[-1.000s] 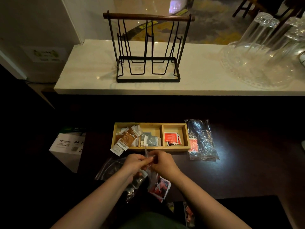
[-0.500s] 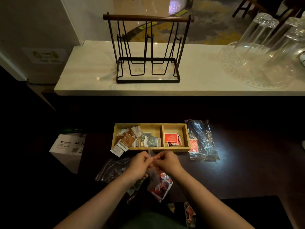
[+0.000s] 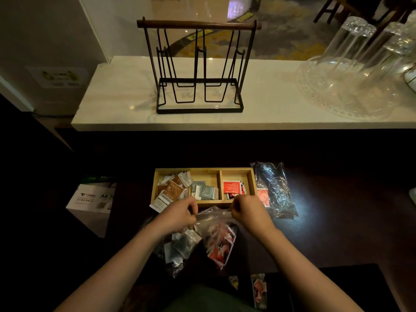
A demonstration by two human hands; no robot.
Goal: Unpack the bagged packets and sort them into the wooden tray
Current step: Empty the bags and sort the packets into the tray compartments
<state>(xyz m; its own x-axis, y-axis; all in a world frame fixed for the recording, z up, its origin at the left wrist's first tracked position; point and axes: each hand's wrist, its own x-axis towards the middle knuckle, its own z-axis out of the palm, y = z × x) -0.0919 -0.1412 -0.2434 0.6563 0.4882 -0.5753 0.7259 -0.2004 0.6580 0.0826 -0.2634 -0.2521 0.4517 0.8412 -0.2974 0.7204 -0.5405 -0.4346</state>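
Note:
A clear plastic bag (image 3: 216, 230) of red and white packets hangs just in front of the wooden tray (image 3: 204, 171). My left hand (image 3: 179, 216) pinches its left top edge and my right hand (image 3: 247, 211) pinches the right one, with the bag's mouth stretched between them. The tray has three compartments: brown packets (image 3: 173, 190) on the left, grey-blue packets (image 3: 204, 191) in the middle, red packets (image 3: 231, 188) on the right. A second bag of grey packets (image 3: 180, 246) lies under my left wrist.
A crumpled clear bag (image 3: 273, 190) lies right of the tray on the dark table. A black wire rack (image 3: 198, 68) and upturned glasses (image 3: 360, 64) stand on the white counter behind. A paper box (image 3: 94, 199) sits at left. Loose packets (image 3: 258, 289) lie near my body.
My hands have moved apart, pulling the top of the red-packet bag wide. Before, they were close together at its top.

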